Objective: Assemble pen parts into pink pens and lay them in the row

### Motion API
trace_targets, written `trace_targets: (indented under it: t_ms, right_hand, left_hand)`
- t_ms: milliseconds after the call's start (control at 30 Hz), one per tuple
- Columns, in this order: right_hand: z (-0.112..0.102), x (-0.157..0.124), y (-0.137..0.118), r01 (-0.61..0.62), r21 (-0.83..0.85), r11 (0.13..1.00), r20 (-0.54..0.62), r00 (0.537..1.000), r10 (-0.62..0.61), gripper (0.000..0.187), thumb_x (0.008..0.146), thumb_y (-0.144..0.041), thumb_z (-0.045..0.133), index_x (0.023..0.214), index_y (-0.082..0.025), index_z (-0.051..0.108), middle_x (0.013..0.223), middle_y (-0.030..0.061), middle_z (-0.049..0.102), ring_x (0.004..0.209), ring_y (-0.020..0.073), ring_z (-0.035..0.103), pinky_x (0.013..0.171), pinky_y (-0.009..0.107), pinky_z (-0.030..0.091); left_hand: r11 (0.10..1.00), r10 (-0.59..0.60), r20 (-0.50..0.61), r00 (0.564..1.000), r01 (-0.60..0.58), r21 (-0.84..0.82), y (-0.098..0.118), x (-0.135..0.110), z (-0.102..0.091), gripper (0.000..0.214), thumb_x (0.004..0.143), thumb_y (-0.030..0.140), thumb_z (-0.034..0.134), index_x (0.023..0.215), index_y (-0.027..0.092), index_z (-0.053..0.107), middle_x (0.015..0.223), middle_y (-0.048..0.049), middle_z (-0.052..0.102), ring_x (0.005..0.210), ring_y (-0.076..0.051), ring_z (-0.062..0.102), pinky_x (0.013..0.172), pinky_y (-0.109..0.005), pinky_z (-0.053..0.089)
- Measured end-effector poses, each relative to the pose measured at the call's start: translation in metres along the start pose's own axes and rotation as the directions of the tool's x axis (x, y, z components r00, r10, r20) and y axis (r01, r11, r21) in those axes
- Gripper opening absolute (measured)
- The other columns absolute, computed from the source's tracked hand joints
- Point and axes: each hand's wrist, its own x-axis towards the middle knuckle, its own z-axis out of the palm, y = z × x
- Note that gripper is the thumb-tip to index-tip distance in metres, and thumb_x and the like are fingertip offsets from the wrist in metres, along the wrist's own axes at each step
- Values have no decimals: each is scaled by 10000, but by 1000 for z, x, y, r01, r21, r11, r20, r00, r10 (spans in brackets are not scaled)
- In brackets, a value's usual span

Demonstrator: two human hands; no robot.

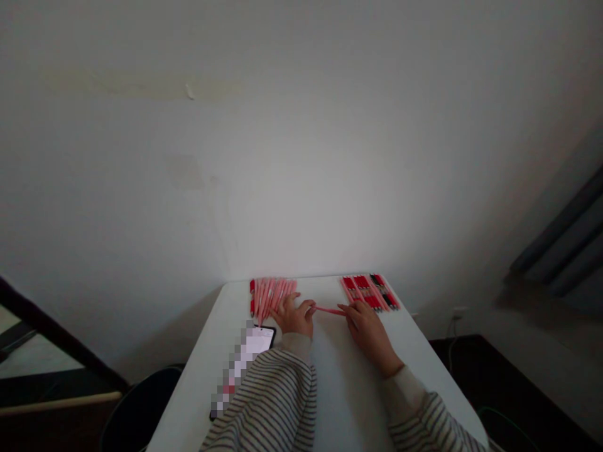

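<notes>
A slender pink pen (328,310) is stretched level between my two hands, just over the white table. Its left end is pinched between thumb and finger of my left hand (294,317), whose other fingers spread toward a pile of pink pens (274,296). My right hand (366,329) grips the right end, with its fingertips partly covering it. Beyond the right hand, several pink pens with red and black parts (368,292) lie side by side in rows.
The white table (348,402) stands against a pale wall (311,157). A phone with a lit screen (257,345) lies left of my left forearm. A dark round bin (141,408) is at the table's left. A wall socket (459,312) with a cable is at right.
</notes>
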Motion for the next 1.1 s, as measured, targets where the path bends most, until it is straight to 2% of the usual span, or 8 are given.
trace_targets:
  t_ms: [167, 367, 633, 800, 1100]
  right_hand:
    - [2, -2, 3, -32, -1, 999, -10, 999, 32, 232, 893, -213, 481, 1016, -206, 678, 953, 87, 613, 935, 217, 542, 828, 344, 459]
    - [3, -3, 5, -35, 31, 999, -4, 999, 35, 230, 891, -253, 509, 1027, -246, 695, 916, 75, 608, 900, 211, 535, 800, 340, 447]
    - [4, -4, 5, -65, -10, 998, -33, 997, 64, 224, 862, -255, 555, 1022, -285, 709, 878, 75, 618, 907, 229, 517, 790, 356, 430]
    - [4, -5, 6, -111, -42, 993, -72, 992, 108, 203, 848, -285, 588, 1006, -306, 713, 862, 65, 610, 929, 236, 499, 819, 373, 398]
    - [6, -1, 11, -252, -118, 960, -204, 953, 225, 194, 834, -290, 605, 996, -283, 710, 871, 59, 636, 989, 246, 467, 933, 440, 314]
  left_hand:
    - [1000, -19, 16, 1000, 18, 6, -1, 2, 1, 109, 764, 417, 632, 824, 413, 723, 1199, 24, 603, 1176, -240, 435, 1086, -583, 139]
    - [998, -52, 37, 998, 52, 18, 0, 4, -2, 178, 787, 422, 597, 927, 416, 706, 1238, 0, 578, 1188, -248, 417, 1083, -582, 153]
    - [999, -51, 2, 999, 51, 3, 6, 7, 2, 192, 765, 389, 622, 932, 380, 715, 1233, -31, 568, 1190, -269, 420, 1084, -579, 158]
    - [999, -36, 3, 999, 36, -34, 15, 14, 13, 220, 746, 369, 648, 955, 365, 715, 1233, -39, 564, 1199, -268, 414, 1083, -549, 202]
    - [998, 43, 49, 998, -41, -46, 46, 36, 41, 258, 736, 393, 654, 988, 372, 706, 1246, -35, 564, 1187, -284, 412, 1082, -610, 181]
